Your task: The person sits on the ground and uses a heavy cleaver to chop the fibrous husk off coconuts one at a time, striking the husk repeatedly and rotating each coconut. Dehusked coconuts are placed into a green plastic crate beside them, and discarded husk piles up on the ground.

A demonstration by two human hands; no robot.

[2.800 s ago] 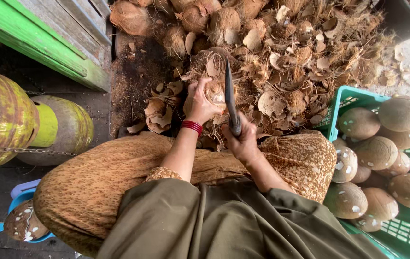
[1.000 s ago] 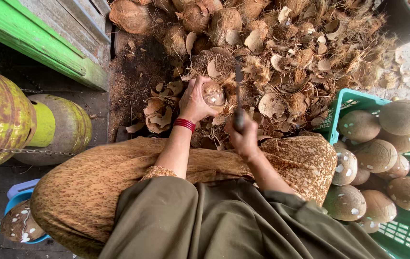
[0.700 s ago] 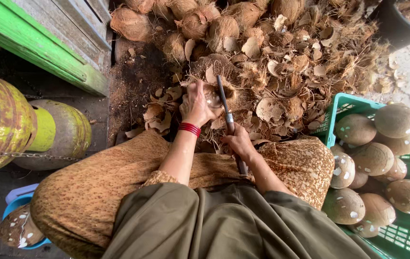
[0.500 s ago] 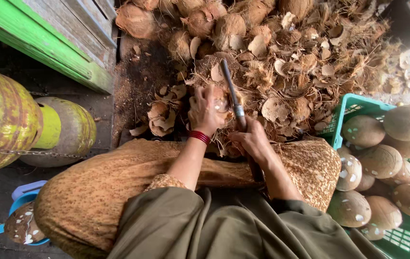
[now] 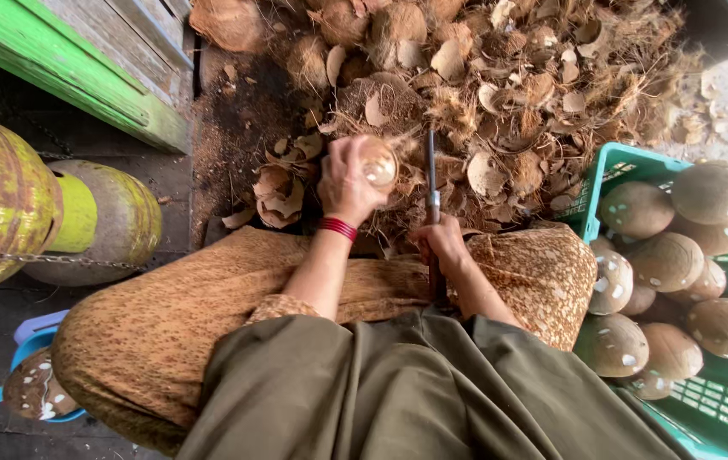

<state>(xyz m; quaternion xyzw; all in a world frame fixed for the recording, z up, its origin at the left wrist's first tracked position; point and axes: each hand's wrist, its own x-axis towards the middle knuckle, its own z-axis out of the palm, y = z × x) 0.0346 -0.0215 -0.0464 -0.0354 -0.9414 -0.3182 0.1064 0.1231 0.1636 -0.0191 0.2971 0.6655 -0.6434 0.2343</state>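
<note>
The person is sitting with olive-green cloth (image 5: 398, 392) over the lap and brown patterned fabric (image 5: 211, 315) stretching across the knees, nearest the camera. Just beyond, the right hand (image 5: 445, 247) is closing around the handle of a long dark-bladed knife (image 5: 432, 183), the blade pointing toward twelve o'clock. At about ten o'clock from it, the left hand (image 5: 349, 183), with a red band at the wrist, is wrapping its fingers over a small round husked coconut (image 5: 378, 163), holding it just left of the blade; the two hands are staying apart. At three o'clock a green plastic crate (image 5: 705, 400) is holding peeled brown coconuts (image 5: 666, 260). At nine o'clock, weathered yellow-green cylinders (image 5: 6, 204) are lying on their sides. Farthest away, toward twelve o'clock, a heap of fibrous coconut husk and shell pieces (image 5: 509, 85) is covering the ground.
</note>
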